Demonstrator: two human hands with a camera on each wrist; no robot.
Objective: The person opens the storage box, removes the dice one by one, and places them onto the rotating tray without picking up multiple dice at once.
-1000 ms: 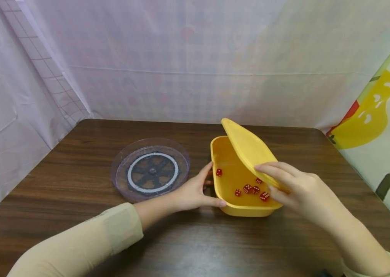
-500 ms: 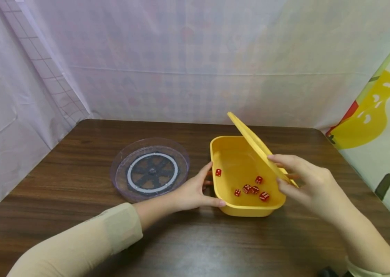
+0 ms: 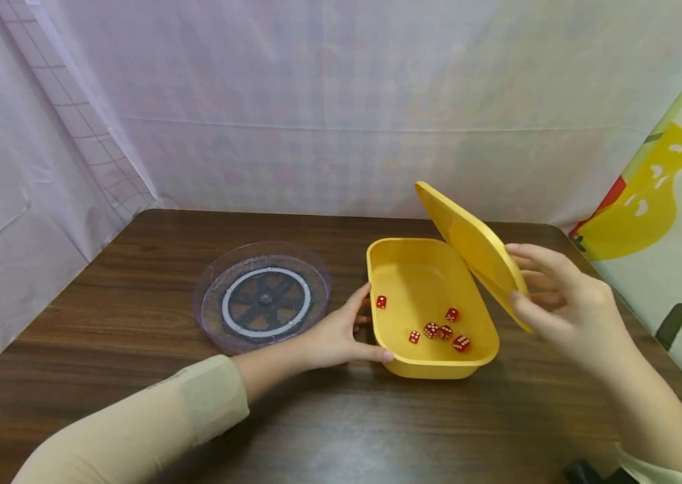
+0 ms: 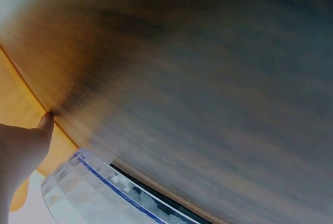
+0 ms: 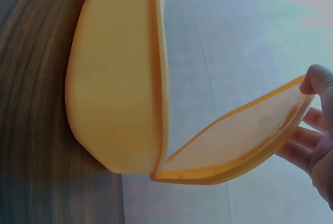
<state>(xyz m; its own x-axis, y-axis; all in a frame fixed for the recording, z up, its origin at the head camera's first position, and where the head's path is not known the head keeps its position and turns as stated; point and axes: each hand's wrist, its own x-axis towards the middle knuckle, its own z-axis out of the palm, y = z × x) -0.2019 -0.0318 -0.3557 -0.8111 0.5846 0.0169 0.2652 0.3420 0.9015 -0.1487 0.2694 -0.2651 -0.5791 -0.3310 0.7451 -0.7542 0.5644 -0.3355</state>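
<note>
A deep yellow plastic box (image 3: pixel 413 370) stands on the table with several red dice (image 3: pixel 431 330) inside. My left hand (image 3: pixel 341 336) steadies its left side, thumb at the near-left corner and index finger along the rim; the other fingers are partly hidden beneath. With thumb and fingers, my right hand (image 3: pixel 564 302) pinches the near-right edge of the yellow lid (image 3: pixel 467 235). The lid is steeply tilted over the box's right side, its underside facing the opening. In the right wrist view the lid's far end (image 5: pixel 182 176) overlaps the box's rim.
Left of the box is a round clear tray (image 3: pixel 201 316) with a dark spoked disc and white ring inside. The brown wooden table (image 3: pixel 316 430) ends at a white curtain (image 3: pixel 292 101). A dark object (image 3: pixel 582 472) lies at the near right edge.
My right hand has moved right with the lid, tilting it more steeply and uncovering the box's right side. My left hand and the tray have stayed put.
</note>
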